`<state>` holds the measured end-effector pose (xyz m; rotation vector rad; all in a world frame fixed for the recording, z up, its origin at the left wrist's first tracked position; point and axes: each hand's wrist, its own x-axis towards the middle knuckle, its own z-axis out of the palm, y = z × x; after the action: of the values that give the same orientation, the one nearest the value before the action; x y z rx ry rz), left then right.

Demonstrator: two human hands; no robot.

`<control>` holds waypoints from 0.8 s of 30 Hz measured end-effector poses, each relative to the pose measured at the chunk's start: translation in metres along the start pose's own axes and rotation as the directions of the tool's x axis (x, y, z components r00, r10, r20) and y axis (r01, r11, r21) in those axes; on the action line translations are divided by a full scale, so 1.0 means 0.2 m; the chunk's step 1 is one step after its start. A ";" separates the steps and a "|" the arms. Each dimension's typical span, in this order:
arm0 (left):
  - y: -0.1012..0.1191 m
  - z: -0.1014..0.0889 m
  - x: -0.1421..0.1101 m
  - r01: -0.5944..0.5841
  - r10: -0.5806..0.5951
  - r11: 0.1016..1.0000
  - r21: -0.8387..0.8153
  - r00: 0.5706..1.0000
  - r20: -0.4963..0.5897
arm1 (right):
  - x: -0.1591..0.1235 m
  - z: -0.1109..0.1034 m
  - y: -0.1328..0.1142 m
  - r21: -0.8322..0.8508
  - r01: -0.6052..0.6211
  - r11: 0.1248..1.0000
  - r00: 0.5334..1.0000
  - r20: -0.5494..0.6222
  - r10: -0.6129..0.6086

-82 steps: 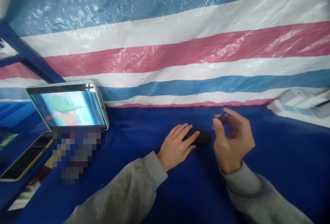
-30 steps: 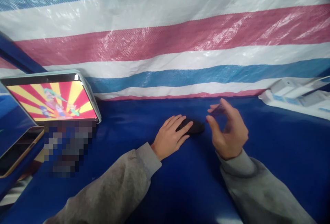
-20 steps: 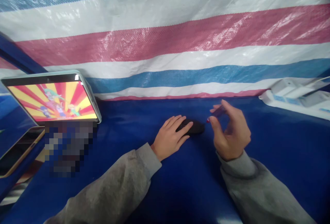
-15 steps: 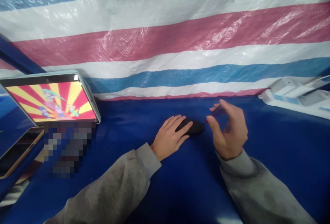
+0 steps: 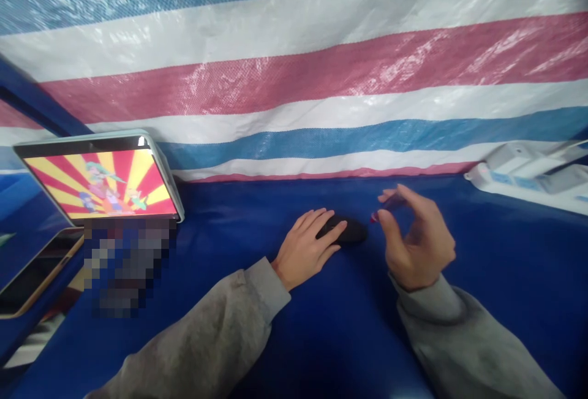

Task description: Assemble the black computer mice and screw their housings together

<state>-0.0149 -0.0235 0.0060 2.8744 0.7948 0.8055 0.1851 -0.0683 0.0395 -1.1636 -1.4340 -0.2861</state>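
A small flat black object (image 5: 353, 231) lies on the blue table cover (image 5: 505, 276). My left hand (image 5: 309, 247) rests on its left part, fingers stretched out and pressing it down. Just right of it, my right hand (image 5: 416, 241) is raised a little above the cover. Its thumb and fingers pinch a thin dark tool with a red tip (image 5: 386, 207), and that tip points at the black object's right end. Grey sleeves cover both forearms.
A tablet (image 5: 101, 178) showing a cartoon leans at the back left, with a phone (image 5: 34, 276) lying below it. A white power strip with plugs (image 5: 528, 172) sits at the back right. A striped tarp (image 5: 294, 80) hangs behind the table.
The tablet picture went from a pale scene to red and yellow rays. My right hand keeps making small movements with the tool near the black object. My left hand stays put.
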 end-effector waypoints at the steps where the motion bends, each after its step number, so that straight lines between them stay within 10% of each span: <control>1: 0.00 0.00 0.00 0.000 0.000 1.000 -0.002 1.000 0.001 | 0.00 0.00 0.00 0.013 -0.015 1.000 1.000 0.027 0.015; 24: 0.00 0.00 -0.01 -0.008 0.008 1.000 0.004 1.000 -0.020 | 0.00 0.00 -0.01 0.078 0.034 0.996 0.997 0.073 -0.040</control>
<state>-0.0154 -0.0237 0.0048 2.8799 0.7880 0.8357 0.1840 -0.0695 0.0409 -1.0956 -1.5201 -0.2133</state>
